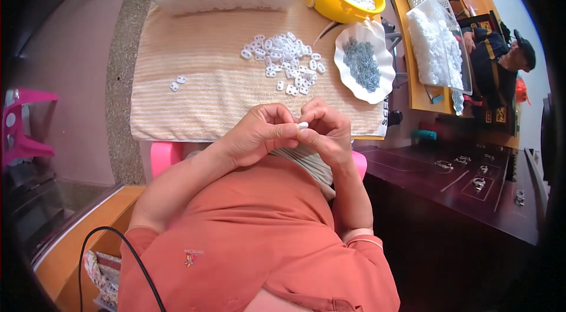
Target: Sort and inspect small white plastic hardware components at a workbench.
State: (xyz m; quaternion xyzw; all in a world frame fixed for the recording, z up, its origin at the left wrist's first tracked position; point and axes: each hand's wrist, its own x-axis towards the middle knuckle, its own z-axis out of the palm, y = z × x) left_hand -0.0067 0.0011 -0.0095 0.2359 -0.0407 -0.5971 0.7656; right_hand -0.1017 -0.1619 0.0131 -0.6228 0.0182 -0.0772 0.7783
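White plastic piece (303, 125), seemingly lengthwise left-to-right, sits pinched between left hand (257, 135) and right hand (330, 132), near side of the loose pile (277, 48).

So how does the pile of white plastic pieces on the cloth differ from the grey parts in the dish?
The white plastic pieces are chunky, while the grey parts look thinner and metallic. The white pieces lie directly on the striped cloth; the grey parts sit in a white wavy-rimmed dish. Both are heaps of many small items.
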